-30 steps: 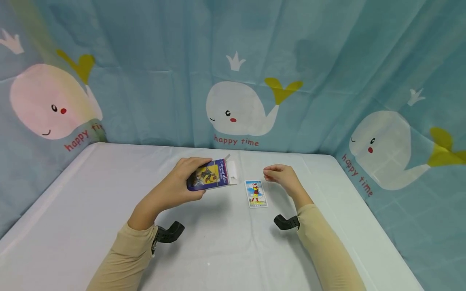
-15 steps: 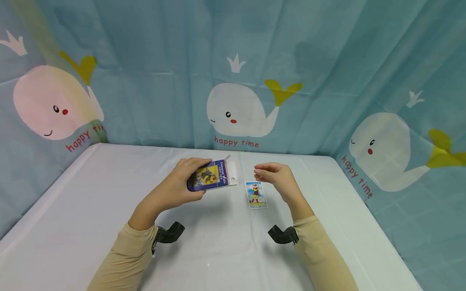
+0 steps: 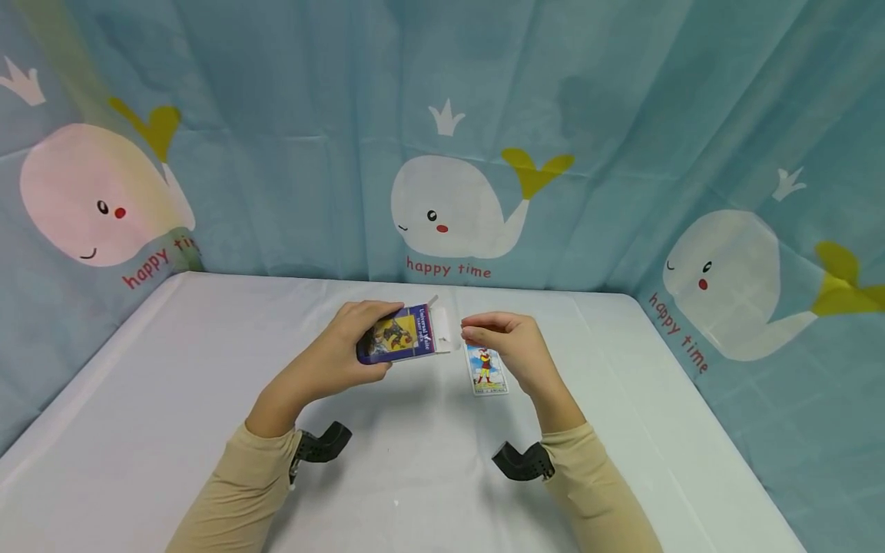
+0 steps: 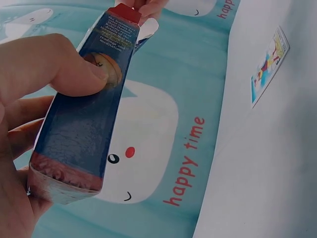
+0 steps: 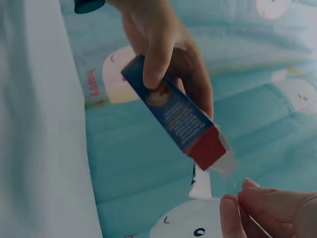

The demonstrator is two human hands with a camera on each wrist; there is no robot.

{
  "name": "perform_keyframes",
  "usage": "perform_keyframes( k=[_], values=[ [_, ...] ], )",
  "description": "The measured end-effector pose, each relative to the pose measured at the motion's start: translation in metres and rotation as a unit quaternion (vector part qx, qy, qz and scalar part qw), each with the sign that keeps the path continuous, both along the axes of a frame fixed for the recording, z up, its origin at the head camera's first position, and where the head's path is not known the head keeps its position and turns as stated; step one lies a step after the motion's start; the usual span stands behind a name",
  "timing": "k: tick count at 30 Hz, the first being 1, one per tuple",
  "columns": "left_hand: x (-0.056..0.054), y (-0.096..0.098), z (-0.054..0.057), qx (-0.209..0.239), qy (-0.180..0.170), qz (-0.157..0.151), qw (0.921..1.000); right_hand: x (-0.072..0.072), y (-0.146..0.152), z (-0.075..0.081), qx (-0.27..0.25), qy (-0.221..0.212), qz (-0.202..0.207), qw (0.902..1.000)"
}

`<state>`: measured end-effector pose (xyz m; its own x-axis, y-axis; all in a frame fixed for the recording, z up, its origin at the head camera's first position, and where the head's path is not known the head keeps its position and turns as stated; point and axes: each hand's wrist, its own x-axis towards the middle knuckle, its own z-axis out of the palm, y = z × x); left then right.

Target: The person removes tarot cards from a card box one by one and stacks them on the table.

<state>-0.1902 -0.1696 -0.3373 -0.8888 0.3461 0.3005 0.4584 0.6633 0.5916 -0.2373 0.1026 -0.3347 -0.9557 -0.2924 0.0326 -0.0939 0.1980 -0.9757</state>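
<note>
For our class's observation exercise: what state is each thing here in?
Box: raised, open at one end
Card: flat, picture up
Left fingers: gripping the box
Right fingers: bent, beside the box's open end
Cloth: spread out, faintly creased
Curtain: hanging, creased

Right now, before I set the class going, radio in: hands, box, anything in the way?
Left hand grips tarot box, end open. Right hand just short of end flap. Picture card flat on table, seemingly no obstruction.
</note>
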Motion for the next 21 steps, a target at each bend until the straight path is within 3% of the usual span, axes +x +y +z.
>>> perform_keyframes(
  k=[7, 15, 21],
  values=[
    [-0.001, 0.003, -0.001, -0.001, -0.002, -0.004, 1.0000, 0.004, -0.007, -0.002, -0.003, -0.011, -0.010, 0.9999],
    [-0.001, 0.005, -0.002, -0.002, -0.005, -0.006, 1.0000, 0.007, -0.016, -0.005, 0.031, -0.024, -0.034, 0.9987],
    [-0.001, 0.008, -0.003, 0.002, -0.001, -0.017, 0.9999, 0.007, -0.019, -0.010, 0.017, -0.021, -0.043, 0.9987]
  ],
)
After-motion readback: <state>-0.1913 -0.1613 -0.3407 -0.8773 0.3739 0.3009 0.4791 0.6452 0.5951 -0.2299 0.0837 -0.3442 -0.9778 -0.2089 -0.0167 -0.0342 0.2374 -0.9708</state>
